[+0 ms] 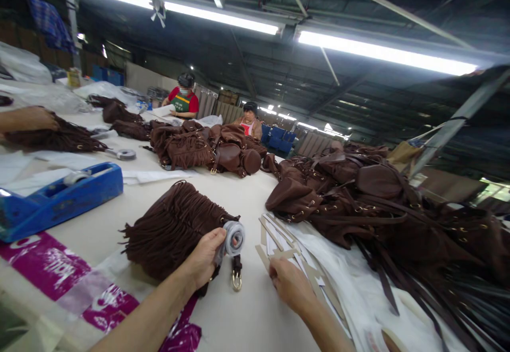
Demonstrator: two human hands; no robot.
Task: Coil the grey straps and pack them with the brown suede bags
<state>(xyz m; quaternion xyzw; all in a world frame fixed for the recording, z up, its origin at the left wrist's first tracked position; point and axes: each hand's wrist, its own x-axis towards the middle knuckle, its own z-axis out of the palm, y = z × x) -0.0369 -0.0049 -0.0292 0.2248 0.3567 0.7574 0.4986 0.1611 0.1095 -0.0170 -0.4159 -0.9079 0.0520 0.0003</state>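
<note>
My left hand (204, 259) is closed on a grey wrapped part (233, 239) of a brown fringed suede bag (171, 227) that lies on the table in front of me. A dark strap with a brass ring (236, 276) hangs below that part. My right hand (289, 284) rests with curled fingers on a fan of tan card strips (285, 248) lying on white paper; whether it grips a strip is hidden.
A blue tape dispenser (56, 199) stands at the left beside a pink printed plastic bag (48, 267). A big heap of brown bags and straps (378, 203) fills the right. More bags (207, 147) lie mid-table. Two people sit at the far end; another person's hand (27, 119) is at far left.
</note>
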